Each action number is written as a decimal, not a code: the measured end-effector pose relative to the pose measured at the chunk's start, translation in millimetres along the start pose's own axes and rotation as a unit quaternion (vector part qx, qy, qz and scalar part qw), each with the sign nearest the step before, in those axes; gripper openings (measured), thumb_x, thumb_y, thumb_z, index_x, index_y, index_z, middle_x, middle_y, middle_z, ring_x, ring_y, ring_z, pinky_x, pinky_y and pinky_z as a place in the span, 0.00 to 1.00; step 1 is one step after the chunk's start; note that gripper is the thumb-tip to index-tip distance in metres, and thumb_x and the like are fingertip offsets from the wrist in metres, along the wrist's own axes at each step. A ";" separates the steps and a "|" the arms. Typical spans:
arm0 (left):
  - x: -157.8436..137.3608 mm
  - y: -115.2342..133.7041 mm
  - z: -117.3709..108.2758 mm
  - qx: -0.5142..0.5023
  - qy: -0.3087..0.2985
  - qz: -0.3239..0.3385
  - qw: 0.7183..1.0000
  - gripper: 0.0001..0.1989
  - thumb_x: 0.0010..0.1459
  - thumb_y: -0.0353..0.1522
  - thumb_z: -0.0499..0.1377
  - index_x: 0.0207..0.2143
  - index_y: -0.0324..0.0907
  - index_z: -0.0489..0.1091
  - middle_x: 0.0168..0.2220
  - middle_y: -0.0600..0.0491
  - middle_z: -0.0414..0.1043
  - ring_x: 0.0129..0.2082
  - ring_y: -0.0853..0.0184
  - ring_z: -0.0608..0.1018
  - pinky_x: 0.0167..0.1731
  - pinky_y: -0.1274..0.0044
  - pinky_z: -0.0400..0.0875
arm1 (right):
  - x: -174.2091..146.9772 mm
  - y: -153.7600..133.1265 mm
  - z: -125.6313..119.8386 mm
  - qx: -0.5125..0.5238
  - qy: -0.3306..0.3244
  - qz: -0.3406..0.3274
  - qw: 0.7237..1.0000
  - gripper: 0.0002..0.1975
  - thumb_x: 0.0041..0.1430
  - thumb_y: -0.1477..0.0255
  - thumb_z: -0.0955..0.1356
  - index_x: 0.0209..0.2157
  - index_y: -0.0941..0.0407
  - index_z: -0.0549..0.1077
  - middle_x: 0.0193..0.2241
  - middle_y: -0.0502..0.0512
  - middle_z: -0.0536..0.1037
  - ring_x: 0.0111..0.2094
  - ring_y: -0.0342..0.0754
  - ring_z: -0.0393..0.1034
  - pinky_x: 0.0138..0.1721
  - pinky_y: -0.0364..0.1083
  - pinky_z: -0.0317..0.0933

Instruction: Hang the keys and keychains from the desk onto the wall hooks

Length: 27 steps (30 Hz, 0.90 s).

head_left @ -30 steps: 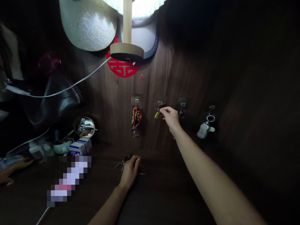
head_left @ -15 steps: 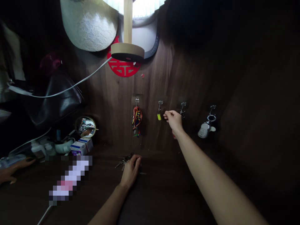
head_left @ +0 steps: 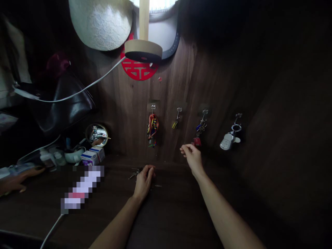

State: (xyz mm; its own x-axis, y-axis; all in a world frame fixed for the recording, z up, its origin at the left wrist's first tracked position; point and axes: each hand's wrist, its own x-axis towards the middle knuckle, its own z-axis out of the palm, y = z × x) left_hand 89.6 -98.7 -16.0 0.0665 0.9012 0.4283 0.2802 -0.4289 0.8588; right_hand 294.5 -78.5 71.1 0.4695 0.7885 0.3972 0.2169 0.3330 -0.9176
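My left hand [head_left: 144, 179] rests on the dark tabletop with its fingers curled over a bunch of keys [head_left: 133, 173], whose metal blades stick out on the left side. Just to its right lies a small pale sliver [head_left: 157, 186]. My right hand [head_left: 192, 157] hovers below the wall hooks, fingers bent together, with nothing visible in them. Above it, a yellow-tagged key set [head_left: 175, 123] dangles from the second hook. On the third hook hang keys [head_left: 201, 127] with a red tag [head_left: 197, 141], close to my right hand's knuckles.
A colourful beaded pouch [head_left: 153, 126] and a white fob [head_left: 227, 141] hang from the outer hooks. Above is a lamp base [head_left: 143, 50]. At left are a round mirror [head_left: 97, 135], boxes [head_left: 92, 156], a black bag [head_left: 70, 100] and another person's hand [head_left: 20, 180].
My right hand has dropped from beside the second hook, uncovering the keys on the third. The yellow-tagged set has turned on its hook. My left hand stays by the keys.
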 end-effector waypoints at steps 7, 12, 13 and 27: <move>5.0 -2.7 -7.9 -0.008 0.082 -0.011 0.997 0.17 0.58 0.43 0.48 0.36 0.41 0.69 0.23 0.56 0.69 0.26 0.69 0.73 0.31 0.80 0.65 | -44.8 41.9 -9.0 0.003 -0.016 0.082 0.996 0.19 0.38 0.54 0.70 0.22 0.57 0.70 0.21 0.55 0.76 0.24 0.47 0.69 0.23 0.43 0.58; 7.5 -4.4 -15.8 -0.003 0.153 -0.023 0.988 0.16 0.58 0.42 0.48 0.35 0.41 0.68 0.23 0.57 0.69 0.27 0.69 0.73 0.31 0.80 0.66 | -66.7 65.4 -7.0 0.005 -0.034 0.089 0.995 0.19 0.40 0.53 0.69 0.23 0.56 0.71 0.21 0.55 0.77 0.25 0.49 0.70 0.24 0.43 0.59; 7.6 -4.6 -17.4 -0.001 0.160 -0.025 0.987 0.16 0.58 0.42 0.48 0.36 0.41 0.68 0.23 0.57 0.69 0.27 0.69 0.73 0.31 0.80 0.66 | -70.4 69.8 -6.7 0.001 -0.039 0.083 0.996 0.20 0.40 0.53 0.69 0.23 0.56 0.71 0.21 0.55 0.76 0.25 0.49 0.71 0.25 0.44 0.60; 4.9 -14.8 -33.2 0.159 -0.020 0.052 0.986 0.10 0.54 0.29 0.50 0.31 0.43 0.71 0.33 0.52 0.73 0.37 0.65 0.73 0.41 0.75 0.64 | -81.6 93.2 -9.5 -0.087 -0.126 0.014 0.988 0.16 0.51 0.56 0.65 0.25 0.55 0.70 0.23 0.54 0.76 0.28 0.50 0.70 0.32 0.45 0.60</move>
State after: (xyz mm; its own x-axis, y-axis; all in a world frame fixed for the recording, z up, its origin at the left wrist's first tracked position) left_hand 53.9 -90.0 -17.3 0.1458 0.8580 0.4925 0.5552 -0.4830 0.6771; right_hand 284.6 -116.7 -46.7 0.2545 0.9071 0.3353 0.3610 0.2326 -0.9031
